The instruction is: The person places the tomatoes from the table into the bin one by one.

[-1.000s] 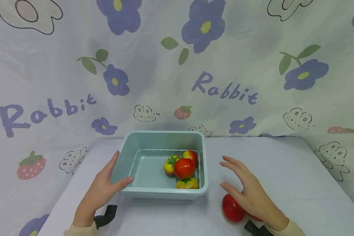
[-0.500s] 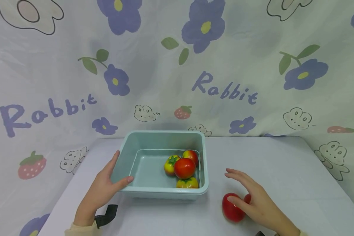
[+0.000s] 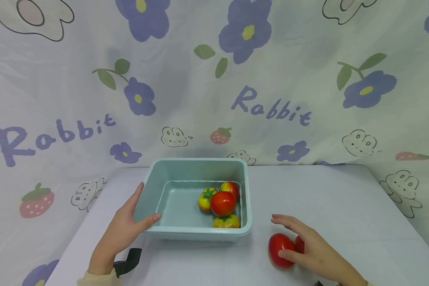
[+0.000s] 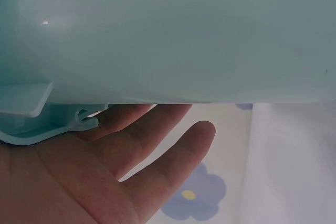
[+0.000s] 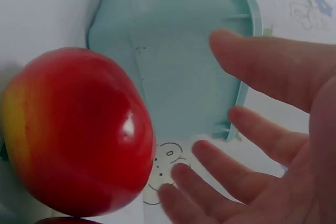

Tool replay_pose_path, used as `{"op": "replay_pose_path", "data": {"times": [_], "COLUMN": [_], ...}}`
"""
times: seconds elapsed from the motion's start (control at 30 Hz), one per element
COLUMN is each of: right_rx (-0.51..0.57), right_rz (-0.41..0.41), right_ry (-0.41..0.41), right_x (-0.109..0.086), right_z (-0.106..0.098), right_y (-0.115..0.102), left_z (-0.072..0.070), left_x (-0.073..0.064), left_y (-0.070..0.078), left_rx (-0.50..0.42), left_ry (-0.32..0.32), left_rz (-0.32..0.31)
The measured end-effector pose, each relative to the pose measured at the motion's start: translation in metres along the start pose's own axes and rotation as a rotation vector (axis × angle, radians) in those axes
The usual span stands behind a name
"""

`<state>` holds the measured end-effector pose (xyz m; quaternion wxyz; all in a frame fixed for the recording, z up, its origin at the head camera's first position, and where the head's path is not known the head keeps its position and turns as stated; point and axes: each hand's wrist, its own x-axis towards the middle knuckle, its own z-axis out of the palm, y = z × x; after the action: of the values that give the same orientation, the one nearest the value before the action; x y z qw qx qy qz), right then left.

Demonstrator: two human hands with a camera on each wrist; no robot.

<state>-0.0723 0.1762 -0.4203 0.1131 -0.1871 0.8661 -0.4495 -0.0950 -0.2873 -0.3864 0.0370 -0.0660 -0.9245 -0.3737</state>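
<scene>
My left hand (image 3: 120, 228) grips the left front corner of a pale green plastic bin (image 3: 196, 230). Its thumb crosses the rim while the fingers lie along the outer side; in the left wrist view the bin wall (image 4: 184, 35) hides some fingertips. At the right, my right hand (image 3: 312, 248) is spread over two red tomatoes on the table, its thumb overlapping the nearer tomato (image 3: 277, 248). The second tomato (image 3: 299, 243) is mostly hidden behind the hand. In the right wrist view, fingers and thumb stand apart from a glossy red tomato (image 5: 84, 129) with a yellow patch.
Several tomatoes, red and yellow-green, lie bunched at the right inside the bin, a red tomato (image 3: 223, 203) uppermost. A white cloth covers the table (image 3: 350, 206). Behind it hangs a printed curtain (image 3: 186, 87) with flowers and rabbits.
My right hand has lowered toward the front right, its thumb coming over the nearer tomato. The left hand and the bin have stayed in place.
</scene>
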Motion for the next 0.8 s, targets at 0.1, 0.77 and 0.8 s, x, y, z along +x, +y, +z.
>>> {"op": "replay_pose_path", "data": {"times": [0.1, 0.77, 0.8], "right_rx": [0.028, -0.201, -0.206], "right_rz": [0.015, 0.076, 0.083], "right_ry": [-0.067, -0.183, -0.180], "right_x": [0.0004, 0.0016, 0.0015], "right_z": [-0.0006, 0.0029, 0.0035], "right_y": [0.0030, 0.0071, 0.0070], "left_z": [0.0002, -0.0009, -0.0009], "left_x": [-0.0002, 0.0002, 0.0002], "left_y": [0.0007, 0.0010, 0.0009], "left_rx": [0.000, -0.004, -0.005], "left_ry": [0.000, -0.015, -0.015], "left_rz": [0.003, -0.021, -0.021]}}
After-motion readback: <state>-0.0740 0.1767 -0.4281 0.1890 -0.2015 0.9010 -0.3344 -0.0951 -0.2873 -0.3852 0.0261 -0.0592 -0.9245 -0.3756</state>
